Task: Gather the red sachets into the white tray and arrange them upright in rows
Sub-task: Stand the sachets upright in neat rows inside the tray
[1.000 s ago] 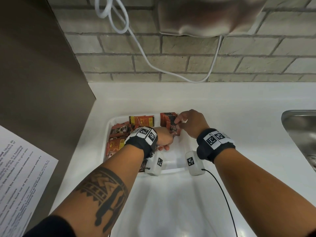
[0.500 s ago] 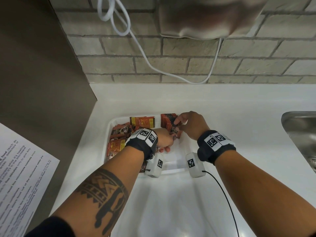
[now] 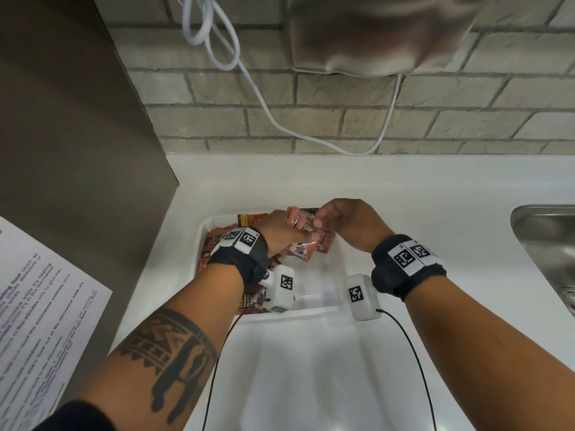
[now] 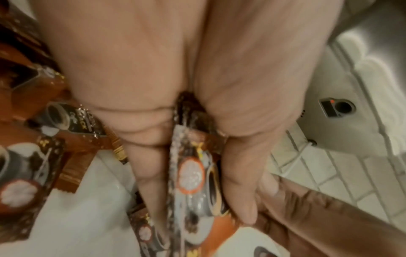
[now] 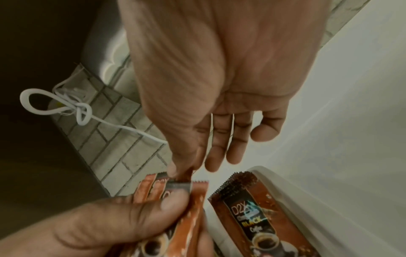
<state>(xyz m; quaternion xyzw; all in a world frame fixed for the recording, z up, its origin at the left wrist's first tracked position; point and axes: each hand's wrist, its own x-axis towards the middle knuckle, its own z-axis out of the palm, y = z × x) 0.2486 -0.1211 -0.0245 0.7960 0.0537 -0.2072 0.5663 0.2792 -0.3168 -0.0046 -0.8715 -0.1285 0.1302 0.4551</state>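
Note:
My left hand (image 3: 297, 241) grips a bundle of red sachets (image 3: 300, 222) just above the far part of the white tray (image 3: 311, 312). In the left wrist view its fingers (image 4: 149, 173) curl round the sachets (image 4: 189, 175). My right hand (image 3: 315, 219) pinches the top edge of one sachet in that bundle between thumb and forefinger (image 5: 175, 172); its other fingers are spread. More sachets (image 5: 252, 213) stand upright against the tray's right wall (image 5: 292, 200). Loose sachets (image 3: 214, 241) lie at the tray's left side, partly hidden by my left wrist.
A steel sink (image 3: 547, 241) is set into the white counter on the right. A brown panel (image 3: 77, 150) with a printed sheet (image 3: 37, 306) stands on the left. A white cable (image 3: 264, 113) and a grey appliance (image 3: 373, 32) hang on the brick wall behind.
My left hand has come up from the tray floor with a bundle of sachets. My right hand has left the upright row and now pinches the bundle's top.

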